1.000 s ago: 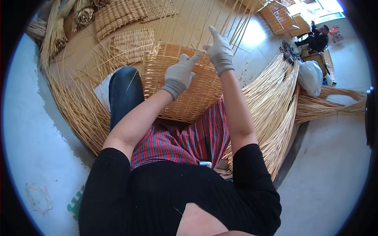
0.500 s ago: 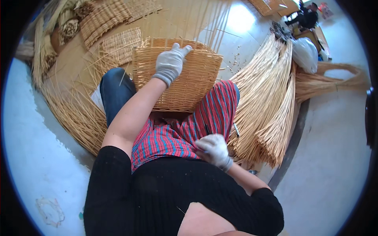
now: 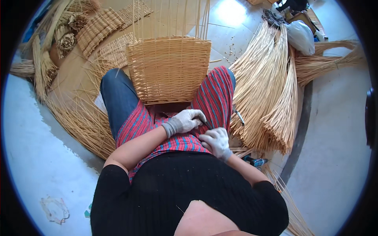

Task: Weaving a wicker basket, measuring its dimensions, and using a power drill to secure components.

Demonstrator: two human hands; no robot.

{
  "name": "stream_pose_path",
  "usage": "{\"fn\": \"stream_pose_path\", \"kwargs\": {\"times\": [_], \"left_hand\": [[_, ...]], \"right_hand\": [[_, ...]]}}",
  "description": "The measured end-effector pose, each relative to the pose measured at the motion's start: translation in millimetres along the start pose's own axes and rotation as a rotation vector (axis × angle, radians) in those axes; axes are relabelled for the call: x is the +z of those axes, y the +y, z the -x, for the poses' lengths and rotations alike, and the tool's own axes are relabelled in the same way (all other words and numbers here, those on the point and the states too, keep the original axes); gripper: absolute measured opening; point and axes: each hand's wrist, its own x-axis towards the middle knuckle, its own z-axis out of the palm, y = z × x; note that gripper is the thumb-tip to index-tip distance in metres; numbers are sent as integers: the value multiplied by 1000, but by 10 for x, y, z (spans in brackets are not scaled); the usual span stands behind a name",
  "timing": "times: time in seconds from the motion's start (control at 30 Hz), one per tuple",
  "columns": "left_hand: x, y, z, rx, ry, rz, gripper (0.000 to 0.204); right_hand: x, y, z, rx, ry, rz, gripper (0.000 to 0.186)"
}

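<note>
- Lower centre: black top of the person, forearms entering from below.
- Centre: left hand (image 3: pixel 186 120) and right hand (image 3: pixel 215 142), both gloved, lie close together on the striped apron (image 3: pixel 177 137); fingers curled around a small dark object, too hidden to identify.
- Above the hands: half-woven wicker basket (image 3: pixel 169 69) stands between the knees, bare stakes rising to the upper edge.
- Right: bundles of willow rods (image 3: pixel 267 90) on the floor.
- Upper left: woven mats (image 3: pixel 98 27).
</note>
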Motion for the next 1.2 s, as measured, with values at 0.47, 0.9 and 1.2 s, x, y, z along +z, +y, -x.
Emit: {"fn": "stream_pose_path", "kwargs": {"times": [0.47,0.9,1.2], "left_hand": [[-925,262,607,439,509,882,26],[-1022,-380,444,-511,725,-1194,80],[-1320,-225,247,-503,798,-1287,79]], "right_hand": [[-273,251,-1271,291,-155,-54,34],[1100,1398,-2241,832,-183,-797,40],[1391,1267,-1654,795,-388,-441,44]]}}
